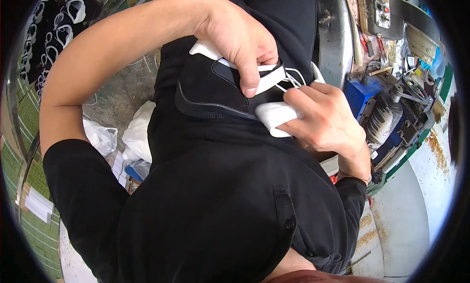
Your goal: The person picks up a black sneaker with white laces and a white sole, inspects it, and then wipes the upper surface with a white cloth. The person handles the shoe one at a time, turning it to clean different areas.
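Cluttered workshop all around: grey concrete floor point(120, 94) with white plastic bags point(139, 131) at left, blue machine point(387, 119) with belt and pulleys at right. Held against the black shirt point(215, 195), a black shoe upper point(215, 89) with white trim, pinched from above by the left hand point(240, 40), thumb pressing the white strap; right hand point(325, 119) closed on the white toe piece point(274, 116) and thin white laces point(293, 79). Possible trouble: laces slipping or tangling between fingers, because of the tight, crowded grip, or upper sliding off the lap.
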{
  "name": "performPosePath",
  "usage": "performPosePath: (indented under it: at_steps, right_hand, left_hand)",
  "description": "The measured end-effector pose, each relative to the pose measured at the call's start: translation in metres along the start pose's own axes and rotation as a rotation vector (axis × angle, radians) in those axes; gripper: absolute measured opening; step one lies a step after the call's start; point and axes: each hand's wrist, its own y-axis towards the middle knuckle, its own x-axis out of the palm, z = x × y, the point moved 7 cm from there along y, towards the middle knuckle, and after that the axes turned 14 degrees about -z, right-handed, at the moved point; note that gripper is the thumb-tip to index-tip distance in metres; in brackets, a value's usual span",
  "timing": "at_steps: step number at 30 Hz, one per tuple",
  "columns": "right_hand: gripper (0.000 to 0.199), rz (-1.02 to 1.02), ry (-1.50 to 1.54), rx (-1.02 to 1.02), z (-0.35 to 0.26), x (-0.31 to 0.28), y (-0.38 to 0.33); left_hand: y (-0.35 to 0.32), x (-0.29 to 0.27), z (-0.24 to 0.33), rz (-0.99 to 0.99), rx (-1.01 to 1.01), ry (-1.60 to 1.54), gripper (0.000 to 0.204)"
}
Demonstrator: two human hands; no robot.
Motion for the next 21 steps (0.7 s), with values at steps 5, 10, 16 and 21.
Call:
performPosePath:
  at_steps: [5,10,16,21]
  right_hand:
    - [0.015,-0.028,0.04,-0.024,0.0,0.001,0.003]
    - [0.016,-0.002,0.033,-0.014,-0.001,-0.002,0.006]
    - [0.018,0.053,0.006,-0.015,0.0,0.001,0.011]
    - [0.023,0.179,-0.011,0.055,0.01,-0.039,-0.035]
  left_hand:
    - [0.001,0.004,-0.002,-0.014,0.023,-0.049,0.033]
    - [0.0,0.005,-0.005,-0.018,0.068,-0.066,0.036]
    - [-0.007,0.0,-0.005,0.052,0.019,0.019,0.031]
    - [-0.025,0.003,0.003,0.136,0.179,-0.124,0.027]
